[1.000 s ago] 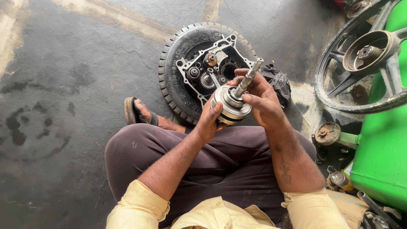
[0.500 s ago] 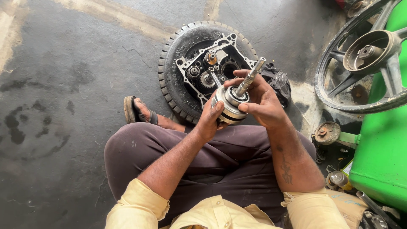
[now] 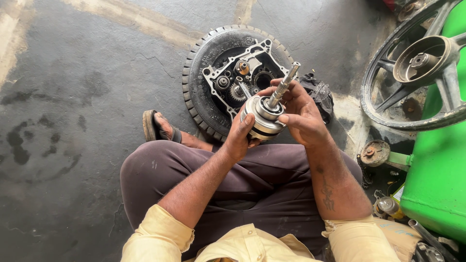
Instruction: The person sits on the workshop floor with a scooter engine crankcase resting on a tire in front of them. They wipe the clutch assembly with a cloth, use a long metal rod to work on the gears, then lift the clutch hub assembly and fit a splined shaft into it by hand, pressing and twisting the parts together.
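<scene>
I hold a round metal clutch drum (image 3: 261, 122) with a splined shaft (image 3: 284, 85) rising from its middle, above my lap. My left hand (image 3: 239, 137) cups the drum from below and the left, thumb on its rim. My right hand (image 3: 300, 115) grips it from the right, fingers curled around the base of the shaft. Just beyond my hands an open engine case (image 3: 239, 77) with gears showing lies on a black tyre (image 3: 196, 85) on the floor.
My sandalled foot (image 3: 160, 127) rests left of the tyre. A black alloy wheel (image 3: 417, 68) leans at the right beside a green body panel (image 3: 437, 179). A dark rag (image 3: 318, 92) lies behind my right hand. Small metal parts (image 3: 374, 153) sit by my right knee.
The drum and both hands have stayed nearly still; my right fingers have shifted slightly around the shaft's base.
</scene>
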